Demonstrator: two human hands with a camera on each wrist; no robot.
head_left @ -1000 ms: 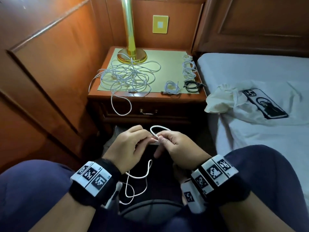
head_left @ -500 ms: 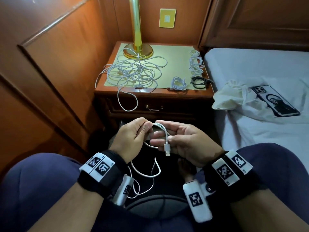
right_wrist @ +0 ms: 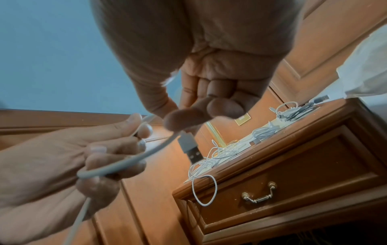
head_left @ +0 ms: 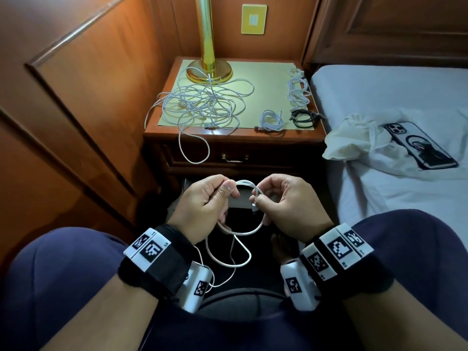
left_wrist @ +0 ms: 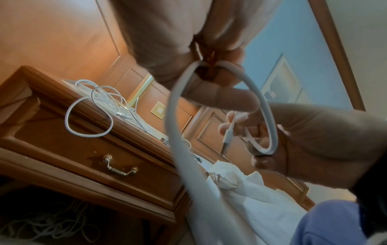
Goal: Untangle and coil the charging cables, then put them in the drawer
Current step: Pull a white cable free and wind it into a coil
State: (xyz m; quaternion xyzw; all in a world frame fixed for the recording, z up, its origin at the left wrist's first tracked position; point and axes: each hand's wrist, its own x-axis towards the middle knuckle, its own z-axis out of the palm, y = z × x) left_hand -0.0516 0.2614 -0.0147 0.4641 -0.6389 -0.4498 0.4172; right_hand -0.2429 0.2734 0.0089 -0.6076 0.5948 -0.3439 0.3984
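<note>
Hanging plug-down from the right hand, the white round charging cable arches in a small loop across to the left hand, with its slack drooping between the knees. The right thumb and forefinger pinch the cable just above its silver USB plug; the left thumb and curled fingers pinch the loop's other side. Both hands are held low in front of the wooden desk's shut drawer. On the desk lie a tangled heap of white cables, two white coiled bundles and a black coiled cable.
</note>
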